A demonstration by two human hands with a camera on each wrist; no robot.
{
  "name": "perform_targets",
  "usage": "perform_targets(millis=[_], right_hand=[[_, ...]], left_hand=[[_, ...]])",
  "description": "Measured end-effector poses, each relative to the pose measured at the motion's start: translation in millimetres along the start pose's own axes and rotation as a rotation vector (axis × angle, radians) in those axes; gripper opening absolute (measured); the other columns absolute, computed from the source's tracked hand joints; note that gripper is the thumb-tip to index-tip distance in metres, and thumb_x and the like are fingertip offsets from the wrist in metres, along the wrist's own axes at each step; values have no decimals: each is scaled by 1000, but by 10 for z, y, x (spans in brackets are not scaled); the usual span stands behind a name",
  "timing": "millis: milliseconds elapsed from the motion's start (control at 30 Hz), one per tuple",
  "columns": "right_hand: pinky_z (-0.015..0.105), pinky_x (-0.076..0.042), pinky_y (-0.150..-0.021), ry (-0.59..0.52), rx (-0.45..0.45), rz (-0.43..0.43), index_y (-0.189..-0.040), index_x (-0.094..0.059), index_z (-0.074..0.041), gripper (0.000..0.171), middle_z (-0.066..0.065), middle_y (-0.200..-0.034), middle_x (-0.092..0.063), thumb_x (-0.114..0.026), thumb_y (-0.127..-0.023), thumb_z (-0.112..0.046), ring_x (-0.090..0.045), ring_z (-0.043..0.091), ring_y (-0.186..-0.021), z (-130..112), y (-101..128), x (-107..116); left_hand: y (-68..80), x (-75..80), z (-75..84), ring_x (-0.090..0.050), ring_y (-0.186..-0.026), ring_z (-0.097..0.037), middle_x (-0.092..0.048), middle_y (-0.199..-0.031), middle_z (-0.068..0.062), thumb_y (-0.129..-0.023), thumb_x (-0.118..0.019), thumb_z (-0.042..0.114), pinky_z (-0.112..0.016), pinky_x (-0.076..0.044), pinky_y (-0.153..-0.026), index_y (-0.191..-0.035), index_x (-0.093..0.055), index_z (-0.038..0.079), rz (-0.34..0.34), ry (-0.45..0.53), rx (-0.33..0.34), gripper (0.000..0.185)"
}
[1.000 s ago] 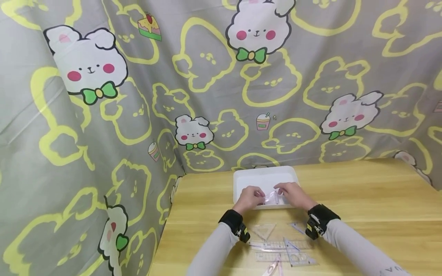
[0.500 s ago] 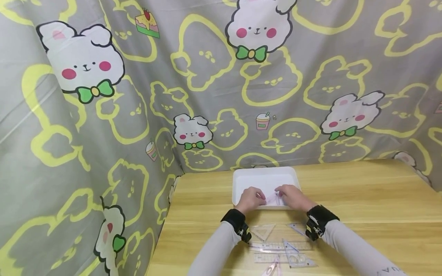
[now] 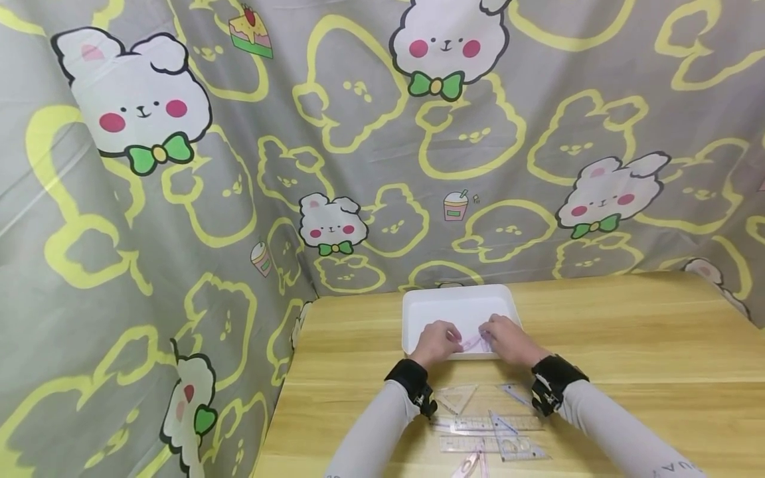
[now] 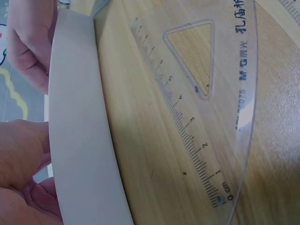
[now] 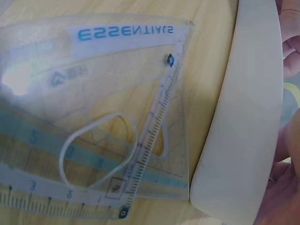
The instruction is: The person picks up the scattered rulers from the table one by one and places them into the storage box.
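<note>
Both hands hover over the near part of a white tray (image 3: 457,307), which stands on a wooden table (image 3: 627,345). Between them is a small pink clear plastic piece (image 3: 472,342). My left hand (image 3: 438,340) pinches its left end and my right hand (image 3: 501,336) pinches its right end. The piece lies low in the tray, partly hidden by fingers. In the left wrist view the tray rim (image 4: 79,140) runs past my left-hand fingers (image 4: 18,159). The right wrist view shows the rim (image 5: 243,117), with my right-hand fingers (image 5: 287,164) at the frame edge.
Clear set squares (image 3: 455,397) (image 4: 206,93) (image 5: 140,93) and rulers (image 3: 487,425) lie on the table under my wrists, with a pink item (image 3: 469,465) at the near edge. A grey bunny-print cloth (image 3: 239,166) hangs behind and left of the table.
Both hands have sunk a little into the tray with the pink piece, which now lies lower and flatter. The head view has shifted slightly.
</note>
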State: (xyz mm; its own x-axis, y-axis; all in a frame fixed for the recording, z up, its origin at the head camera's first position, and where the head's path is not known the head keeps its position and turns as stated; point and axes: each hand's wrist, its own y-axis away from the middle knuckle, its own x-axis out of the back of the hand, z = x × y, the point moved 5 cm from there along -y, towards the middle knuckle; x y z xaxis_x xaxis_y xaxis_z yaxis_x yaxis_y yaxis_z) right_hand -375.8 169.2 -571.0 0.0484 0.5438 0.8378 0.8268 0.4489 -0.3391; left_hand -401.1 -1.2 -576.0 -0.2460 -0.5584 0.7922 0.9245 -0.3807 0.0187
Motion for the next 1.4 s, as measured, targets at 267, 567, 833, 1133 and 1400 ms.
perform_targets(millis=[267, 567, 833, 1133, 1400], right_hand=[[42, -51, -76, -16, -11, -19, -105, -75, 8, 19, 8, -88, -61, -64, -89, 7, -57, 23, -82, -24, -6, -7], [46, -54, -81, -21, -15, 22, -113, -72, 9, 20, 9, -93, -63, -62, -95, 6, -61, 25, -89, -148, 60, 124], [43, -57, -81, -37, -6, 44, -120, -71, 5, 23, 4, -98, -64, -65, -99, -3, -63, 20, -91, -348, 181, 205], [30, -56, -73, -119, -37, 126, -101, -73, -13, 15, -5, -95, -70, -80, -90, -8, -63, 9, -84, -417, 460, 337], [28, -56, -69, -124, -33, 116, -94, -71, -19, 17, -14, -89, -66, -85, -86, -14, -60, 2, -80, -512, 737, 401]], left_hand=[[37, 72, -15, -69, -76, -7, -77, -85, -2, -84, -86, 10, -20, -53, -70, -97, -77, 7, -2, 48, 47, 16], [77, 177, 12, -73, -81, -12, -79, -89, -7, -86, -80, 6, -20, -53, -74, -102, -76, 1, 34, 65, -27, 17], [205, 250, 32, -72, -83, -11, -77, -92, -6, -90, -80, 12, -21, -54, -75, -108, -75, 0, 39, 105, -44, 22], [470, 278, 173, -60, -76, 0, -70, -84, 6, -96, -77, 20, -18, -50, -71, -107, -74, 4, 49, 200, -137, 19], [780, 75, 335, -62, -93, 2, -72, -106, 4, -94, -80, 27, -14, -51, -83, -118, -73, 7, -40, 129, -243, 32]])
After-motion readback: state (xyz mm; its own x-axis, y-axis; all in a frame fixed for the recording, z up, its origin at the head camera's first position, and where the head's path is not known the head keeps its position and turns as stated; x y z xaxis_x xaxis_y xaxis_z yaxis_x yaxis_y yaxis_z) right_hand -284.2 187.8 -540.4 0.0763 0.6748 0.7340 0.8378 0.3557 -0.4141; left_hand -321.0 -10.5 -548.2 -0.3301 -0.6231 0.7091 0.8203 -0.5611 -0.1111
